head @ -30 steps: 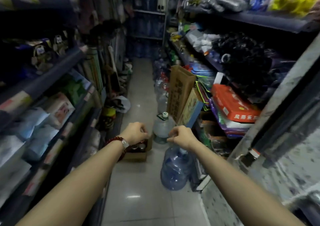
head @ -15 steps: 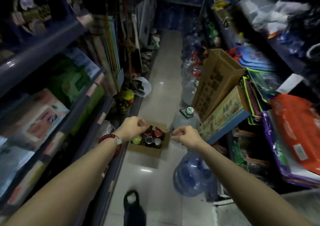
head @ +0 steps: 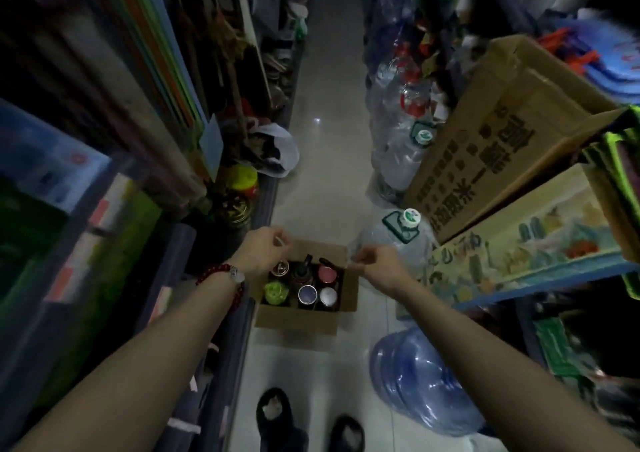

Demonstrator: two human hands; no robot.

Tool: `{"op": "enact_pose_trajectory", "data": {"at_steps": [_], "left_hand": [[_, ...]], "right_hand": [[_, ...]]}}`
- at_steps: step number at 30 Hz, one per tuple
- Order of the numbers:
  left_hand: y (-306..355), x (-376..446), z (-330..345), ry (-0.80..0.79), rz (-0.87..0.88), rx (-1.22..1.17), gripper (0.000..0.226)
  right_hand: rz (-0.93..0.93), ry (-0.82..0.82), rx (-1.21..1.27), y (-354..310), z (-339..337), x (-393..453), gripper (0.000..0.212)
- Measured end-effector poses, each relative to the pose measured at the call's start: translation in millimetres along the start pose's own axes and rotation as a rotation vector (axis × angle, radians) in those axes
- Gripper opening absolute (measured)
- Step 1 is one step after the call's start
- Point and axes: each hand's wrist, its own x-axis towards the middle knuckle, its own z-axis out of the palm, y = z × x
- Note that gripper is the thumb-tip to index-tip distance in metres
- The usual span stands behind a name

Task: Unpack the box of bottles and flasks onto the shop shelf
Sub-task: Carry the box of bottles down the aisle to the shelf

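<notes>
An open cardboard box (head: 294,320) sits on the tiled aisle floor, against the base of the left shelf (head: 239,340). Several bottles and flasks stand upright inside, among them a green-lidded bottle (head: 276,292), a silver-topped flask (head: 307,294) and a red-lidded bottle (head: 327,273). My left hand (head: 261,252), above a red bead bracelet, hovers with curled fingers at the box's far left corner. My right hand (head: 375,261) is curled the same way at the far right edge. Whether either hand touches the cardboard is unclear.
A large blue water jug (head: 419,386) lies on the floor to the right of the box. A clear jug with a green cap (head: 401,237) stands just behind my right hand. Big cartons (head: 491,146) lean on the right shelving. My two dark shoes (head: 277,417) are below.
The view has tilted down, from along the aisle to onto the box and my feet. Both hands stay curled over the box, and the bottle tops now show.
</notes>
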Motion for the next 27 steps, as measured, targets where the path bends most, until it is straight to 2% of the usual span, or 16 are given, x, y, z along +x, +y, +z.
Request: {"op": "enact_pose_trajectory", "data": {"at_steps": [8, 11, 15, 19, 24, 27], "left_hand": [[-98.8, 92.4, 73.5, 0.031, -0.114, -0.064, 0.020], [-132.1, 107.6, 99.2, 0.026, -0.119, -0.034, 0.014], [-167.9, 120.7, 128.4, 0.039, -0.116, 0.015, 0.016], [-209.5, 140.4, 154.3, 0.102, -0.081, -0.011, 0.017], [-268.0, 178.8, 183.0, 0.222, -0.074, 0.025, 0.051], [-298.4, 203.0, 201.5, 0.274, -0.094, -0.004, 0.061]], "right_hand": [[-0.002, -0.007, 0.005, 78.0, 63.4, 106.5, 0.029], [0.025, -0.004, 0.016, 113.5, 88.4, 125.0, 0.030], [0.031, 0.043, -0.063, 155.2, 120.9, 137.5, 0.030], [0.009, 0.136, -0.029, 192.6, 156.5, 158.3, 0.028], [-0.070, 0.273, 0.028, 233.9, 204.7, 194.7, 0.035], [-0.130, 0.352, 0.036, 260.8, 231.6, 215.6, 0.038]]}}
